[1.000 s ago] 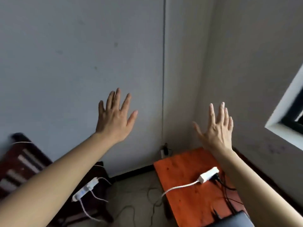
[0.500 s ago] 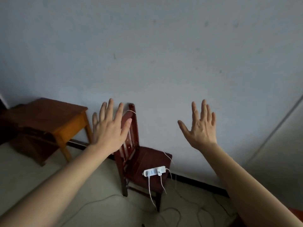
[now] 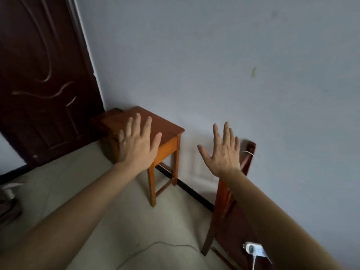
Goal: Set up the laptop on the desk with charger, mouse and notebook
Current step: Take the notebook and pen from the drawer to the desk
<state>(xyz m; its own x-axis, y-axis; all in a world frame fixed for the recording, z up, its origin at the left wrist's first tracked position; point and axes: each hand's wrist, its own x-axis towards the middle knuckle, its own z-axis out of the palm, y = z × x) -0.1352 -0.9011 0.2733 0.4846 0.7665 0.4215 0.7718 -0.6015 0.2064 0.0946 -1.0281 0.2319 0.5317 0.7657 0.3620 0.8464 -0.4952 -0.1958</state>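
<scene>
I see both hands raised in front of me, holding nothing. My left hand (image 3: 136, 147) is spread flat, fingers straight, in front of a small wooden table (image 3: 165, 126) that stands against the wall (image 3: 214, 55) beside a dark door (image 3: 39, 75). I cannot tell whether it touches the tabletop. My right hand (image 3: 224, 152) is spread the same way, in front of the back of a dark wooden chair (image 3: 222, 201). No laptop, charger, mouse or notebook is in view.

A white power strip (image 3: 254, 249) lies on the chair seat, and a thin cable (image 3: 155, 245) trails loose across the floor (image 3: 68, 172) near me. I judge the main risk is a foot catching that cable, tripping me or yanking whatever it feeds.
</scene>
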